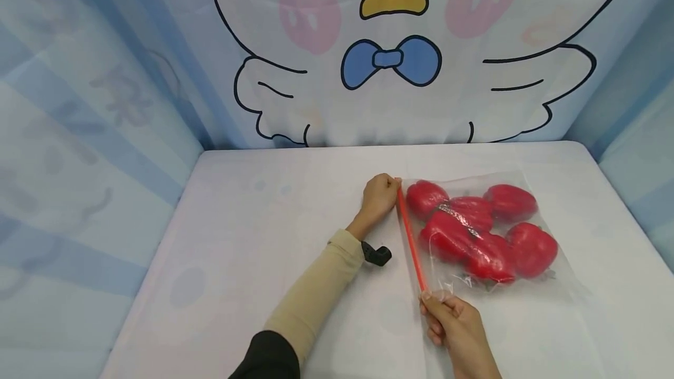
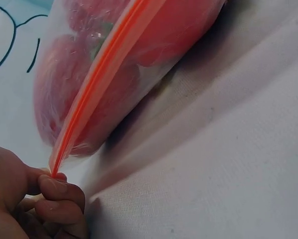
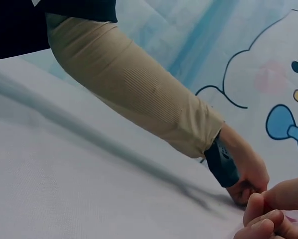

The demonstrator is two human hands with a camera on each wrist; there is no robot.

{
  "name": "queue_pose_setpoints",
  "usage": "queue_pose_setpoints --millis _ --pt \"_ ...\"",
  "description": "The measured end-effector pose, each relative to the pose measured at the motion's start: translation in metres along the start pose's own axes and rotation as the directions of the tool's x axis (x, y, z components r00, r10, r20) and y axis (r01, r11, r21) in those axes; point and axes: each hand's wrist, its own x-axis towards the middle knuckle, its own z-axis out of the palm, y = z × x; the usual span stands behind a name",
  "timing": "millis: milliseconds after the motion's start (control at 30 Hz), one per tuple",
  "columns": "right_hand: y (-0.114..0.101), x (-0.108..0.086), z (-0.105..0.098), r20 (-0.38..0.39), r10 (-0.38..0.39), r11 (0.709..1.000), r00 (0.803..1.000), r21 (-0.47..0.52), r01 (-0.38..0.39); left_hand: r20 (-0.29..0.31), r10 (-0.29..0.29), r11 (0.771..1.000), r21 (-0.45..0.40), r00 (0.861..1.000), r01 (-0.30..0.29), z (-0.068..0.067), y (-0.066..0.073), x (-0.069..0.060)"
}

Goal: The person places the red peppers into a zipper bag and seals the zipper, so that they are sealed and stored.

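A clear zip bag [image 1: 553, 250] with an orange-red zip strip [image 1: 409, 233] lies on the table, holding several red bell peppers [image 1: 508, 202]. My left hand [image 1: 378, 199] pinches the far end of the strip between thumb and fingers. At the near end, my right hand [image 1: 455, 326] pinches the strip too, thumb on top. Between them the strip runs straight along the bag's left edge. In the left wrist view, the left hand [image 2: 44, 199] grips the strip's tip and peppers [image 2: 59, 89] show through the plastic. The right wrist view shows the right hand [image 3: 278, 214] only partly.
The white-covered table [image 1: 253, 238] stretches left of the bag. A printed curtain [image 1: 389, 110] hangs behind its far edge, and blue curtains [image 1: 79, 192] stand at the sides. A black wrist camera [image 1: 377, 254] sits on the left wrist.
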Motion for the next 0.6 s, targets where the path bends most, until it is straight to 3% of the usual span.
queue_pose_setpoints --millis 167,300,467,600 --pt "0.0 -0.002 0.003 0.006 0.018 1.0 1.0 0.013 -0.018 0.04 -0.061 0.997 -0.046 0.997 0.062 -0.004 0.0 -0.005" --pt "0.001 -0.004 0.004 0.015 0.016 0.999 1.0 0.027 -0.016 0.172 -0.126 0.983 -0.114 0.977 0.146 -0.009 0.0 -0.016" --pt "0.001 -0.003 0.0 0.041 0.02 0.999 0.999 0.03 -0.022 0.373 -0.186 0.958 -0.137 0.909 0.252 -0.018 0.003 -0.045" --pt "0.001 -0.002 -0.004 0.036 0.032 0.998 0.999 0.052 -0.034 0.497 -0.171 0.959 -0.116 0.851 0.26 -0.023 0.009 -0.072"
